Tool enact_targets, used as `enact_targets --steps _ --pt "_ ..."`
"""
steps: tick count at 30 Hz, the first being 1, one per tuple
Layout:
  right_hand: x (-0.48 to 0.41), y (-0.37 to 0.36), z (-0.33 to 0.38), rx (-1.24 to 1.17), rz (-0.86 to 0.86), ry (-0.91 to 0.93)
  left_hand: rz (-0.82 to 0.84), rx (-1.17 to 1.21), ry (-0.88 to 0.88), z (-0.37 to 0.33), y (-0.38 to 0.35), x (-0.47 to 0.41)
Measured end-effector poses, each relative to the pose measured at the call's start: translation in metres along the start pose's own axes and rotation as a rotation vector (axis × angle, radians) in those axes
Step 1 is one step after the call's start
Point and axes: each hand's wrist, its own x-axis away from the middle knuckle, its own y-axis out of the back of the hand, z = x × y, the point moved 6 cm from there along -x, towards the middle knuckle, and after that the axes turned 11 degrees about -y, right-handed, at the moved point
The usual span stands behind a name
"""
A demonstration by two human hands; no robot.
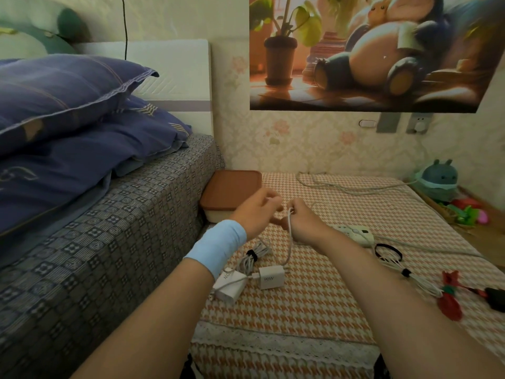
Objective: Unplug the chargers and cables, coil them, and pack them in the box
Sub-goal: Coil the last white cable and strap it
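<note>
The tablecloth (pixel 314 305) is orange-and-white houndstooth. White chargers (pixel 270 277) and cable (pixel 291 239); reddish-brown lid (pixel 232 187) on a cream box (pixel 218 216). Pale blue wristband (pixel 218 247), grey-blue checked bedspread (pixel 109 242), purple-blue pillows (pixel 68 88), black hair tie (pixel 388 253).

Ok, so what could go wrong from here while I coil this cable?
1. The white cable gripped by your right hand runs down to a charger lying on the table; winding may drag it into the second charger beside it.
2. The box has its lid on, so the coil might spring loose while you open it.
3. The black loop lies past your right forearm, an awkward reach.
</note>
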Motion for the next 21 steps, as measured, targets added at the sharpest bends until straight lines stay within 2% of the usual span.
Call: enact_targets --steps 3,5,7,11,13,14,16,17,21 --pt "0.002 -0.001 -0.001 0.029 0.004 0.027 0.200 0.109 0.208 0.008 -0.022 0.012" --pt "0.000 0.000 -0.004 0.011 -0.030 0.007 0.237 0.184 0.272 0.014 -0.026 0.013" --pt "-0.002 -0.002 -0.006 -0.029 -0.020 -0.021 0.233 0.082 0.276 0.019 -0.021 0.009" --pt "-0.002 -0.001 -0.009 0.106 0.007 0.030 0.164 -0.165 0.311 0.022 0.001 -0.001" --pt "-0.004 -0.001 -0.013 0.156 0.026 0.034 0.064 -0.206 0.388 0.029 0.018 -0.003" --pt "-0.005 0.000 -0.016 0.170 0.042 0.032 -0.024 -0.146 0.419 0.033 0.028 -0.005" --pt "-0.008 0.002 -0.021 0.212 0.049 0.029 -0.269 0.033 0.433 0.035 0.050 -0.005" --pt "-0.009 0.005 -0.024 0.237 0.033 0.034 -0.397 0.048 0.439 0.035 0.065 -0.001" --pt "-0.016 0.017 -0.036 0.241 0.012 0.011 -0.662 -0.211 0.357 0.034 0.110 0.008"
